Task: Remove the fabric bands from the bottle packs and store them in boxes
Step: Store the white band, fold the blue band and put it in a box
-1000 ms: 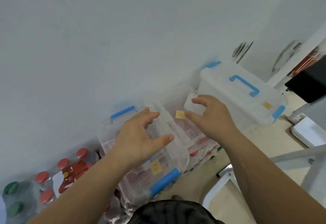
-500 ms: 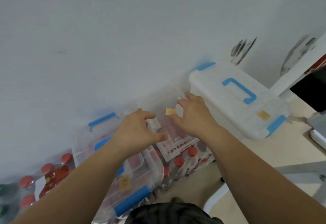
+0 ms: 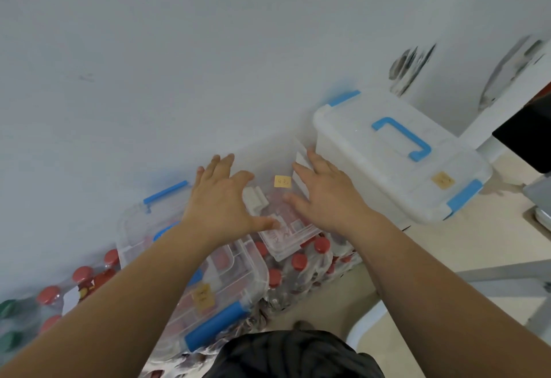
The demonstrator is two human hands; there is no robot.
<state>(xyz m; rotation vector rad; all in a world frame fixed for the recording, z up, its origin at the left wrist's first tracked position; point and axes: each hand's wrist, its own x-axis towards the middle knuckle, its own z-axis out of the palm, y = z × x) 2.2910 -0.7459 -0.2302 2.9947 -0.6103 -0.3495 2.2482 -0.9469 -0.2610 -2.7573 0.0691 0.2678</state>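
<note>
A small clear box [image 3: 278, 199] with a yellow sticker [image 3: 282, 181] rests on a pack of red-capped bottles [image 3: 298, 267] against the wall. My left hand [image 3: 220, 201] lies flat on its left side, fingers spread, thumb on the lid. My right hand [image 3: 325, 196] lies on its right side, fingers also apart. Left of it, a clear box with blue latches [image 3: 232, 276] sits on another pack. More red-capped bottles [image 3: 83, 276] stand at the far left. I cannot make out any fabric band.
A larger white box with a blue handle [image 3: 399, 151] stands closed at the right, touching the wall. Green-capped bottles [image 3: 7, 309] are at the left edge. A white table frame [image 3: 477, 273] and a black object [image 3: 527, 136] are on the right.
The blue-latched box has come down to the left and out of my left hand. Both hands moved onto the small clear box and their fingers spread flat.
</note>
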